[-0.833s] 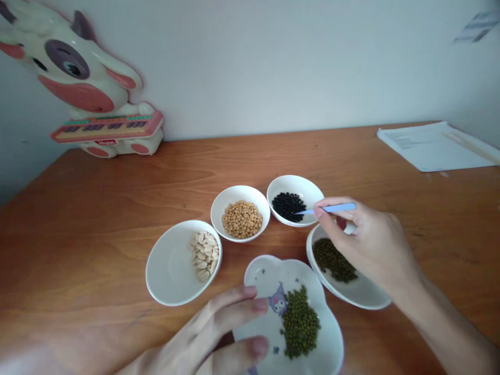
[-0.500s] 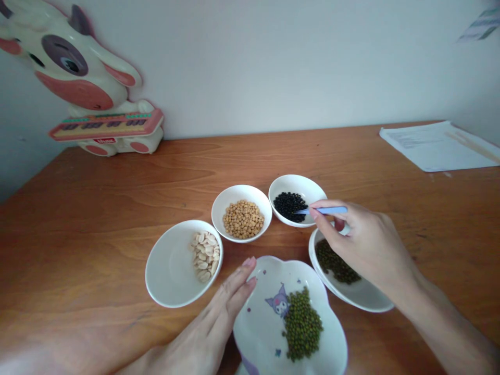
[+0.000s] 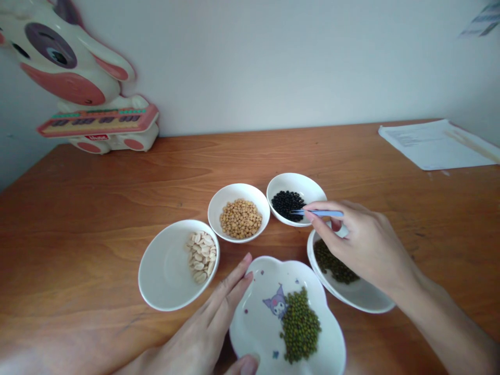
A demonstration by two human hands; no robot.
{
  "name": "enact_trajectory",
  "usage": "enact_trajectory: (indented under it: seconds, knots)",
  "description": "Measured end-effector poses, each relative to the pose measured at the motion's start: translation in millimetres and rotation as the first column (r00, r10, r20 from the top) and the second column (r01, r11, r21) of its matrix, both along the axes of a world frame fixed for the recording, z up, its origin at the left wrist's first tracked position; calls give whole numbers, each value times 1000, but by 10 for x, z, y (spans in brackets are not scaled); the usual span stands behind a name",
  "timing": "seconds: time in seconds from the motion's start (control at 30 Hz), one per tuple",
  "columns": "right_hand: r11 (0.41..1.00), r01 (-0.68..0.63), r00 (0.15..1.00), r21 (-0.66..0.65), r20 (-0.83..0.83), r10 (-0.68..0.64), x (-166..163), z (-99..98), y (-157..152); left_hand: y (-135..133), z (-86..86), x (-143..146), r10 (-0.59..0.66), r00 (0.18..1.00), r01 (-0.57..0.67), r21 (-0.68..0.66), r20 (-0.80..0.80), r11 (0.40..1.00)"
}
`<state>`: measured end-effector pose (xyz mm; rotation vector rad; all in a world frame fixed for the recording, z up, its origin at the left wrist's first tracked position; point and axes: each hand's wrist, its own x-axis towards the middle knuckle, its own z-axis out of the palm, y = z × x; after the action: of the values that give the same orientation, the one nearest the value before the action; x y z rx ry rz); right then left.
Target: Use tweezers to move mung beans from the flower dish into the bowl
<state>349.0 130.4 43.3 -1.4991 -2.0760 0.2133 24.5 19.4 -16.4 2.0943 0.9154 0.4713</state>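
My right hand pinches blue tweezers, their tips down among the black beans in a white bowl. Whether a bean is between the tips is too small to tell. My left hand has its fingers stretched out along the left rim of a flower-shaped plate, thumb at the near side. Green mung beans lie on the plate beside a printed cartoon figure. Under my right hand, partly hidden, stands a white bowl with dark green beans.
A bowl of yellow soybeans stands left of the black beans. Further left is a larger bowl with pale flat seeds. A cow-shaped toy keyboard sits at the back left, papers at the back right.
The tweezers have shifted slightly left within the black beans. My left thumb now shows at the plate's near edge. The whole view has moved a little.
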Motion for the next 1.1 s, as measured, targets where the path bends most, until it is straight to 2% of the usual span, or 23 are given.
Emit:
enact_trajectory:
  seconds: [0.33,0.63,0.8,0.9,1.0,1.03,1.1]
  knots:
    - [999,3,1000,-32,-3,-3,-20,29,23,55,20,14,-8,1000,8,16,26,1000]
    - [1000,14,1000,-9,5,-14,-25,8,21,-29,252,-4,35,999,-36,33,33,999]
    - [998,48,999,28,-10,-48,-18,51,-11,-22,283,5,24,999,-25,31,26,999]
    - [986,124,992,113,-17,-123,32,134,-151,-24,280,2,28,999,-29,27,19,999]
    - [954,227,974,195,-50,-222,136,200,-452,-29,260,0,29,999,-30,43,21,999]
    - [943,280,960,181,-61,-274,183,203,-576,-27,249,1,20,999,-21,54,35,998]
    - [884,442,897,153,-59,-438,293,171,-817,-14,228,7,-5,997,0,76,72,997]
